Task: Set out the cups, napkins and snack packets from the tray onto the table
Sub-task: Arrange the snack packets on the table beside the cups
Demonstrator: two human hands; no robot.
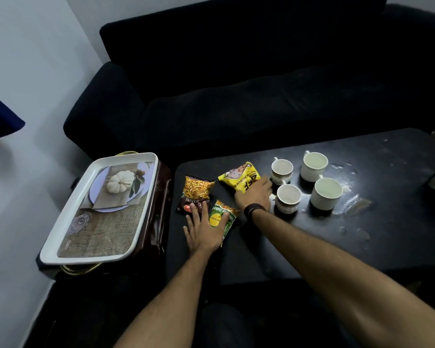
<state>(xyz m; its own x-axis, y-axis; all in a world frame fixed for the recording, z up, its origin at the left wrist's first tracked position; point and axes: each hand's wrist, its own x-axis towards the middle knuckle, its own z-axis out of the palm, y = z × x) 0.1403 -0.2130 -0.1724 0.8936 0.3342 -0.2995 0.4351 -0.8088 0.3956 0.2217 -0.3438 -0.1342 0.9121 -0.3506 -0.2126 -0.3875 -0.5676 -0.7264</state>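
1. Black sofa (249,79): fills the upper half of the frame, behind everything else.
2. Black table (337,234): centre to right of frame; surface scuffed, with pale smears on its right part.
3. White tray (68,217): left of frame, off the table, resting on a dark brown stand (158,204). Printed pumpkin picture on its base; no cups, packets or napkins seen in it.
4. Four white cups, clustered right of centre on the table, all upright: rear-right cup (314,165), front-right cup (326,193), rear-left cup (281,170), front-left cup (288,198).
5. Three snack packets lying flat on the table, left of the cups: yellow packet (239,175) uppermost, orange-and-maroon packet (196,194) to its left, green-and-yellow packet (222,218) lowest.
6. Left hand (204,229): fingers spread wide and flat, palm down, resting across the lower edges of the orange-and-maroon and green-and-yellow packets. Not gripping.
7. Right hand (255,197): palm down on the near end of the yellow packet, beside the front-left cup; whether the fingers close on it, cannot tell. Dark band at the wrist.
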